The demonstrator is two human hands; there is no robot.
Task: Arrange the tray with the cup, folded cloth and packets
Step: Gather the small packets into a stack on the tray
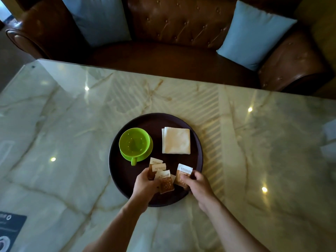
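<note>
Packets (164, 176) partly under hands, count unclear

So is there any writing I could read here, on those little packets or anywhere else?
Packets in the left hand, e.g.: a short printed word on each white top, too blurred to read.
Packet held by the right hand: the same sort of print, also blurred.
Dark card at the table's near left corner: pale lettering, too small to read.
Cup, cloth, tray: no text seen.
</note>
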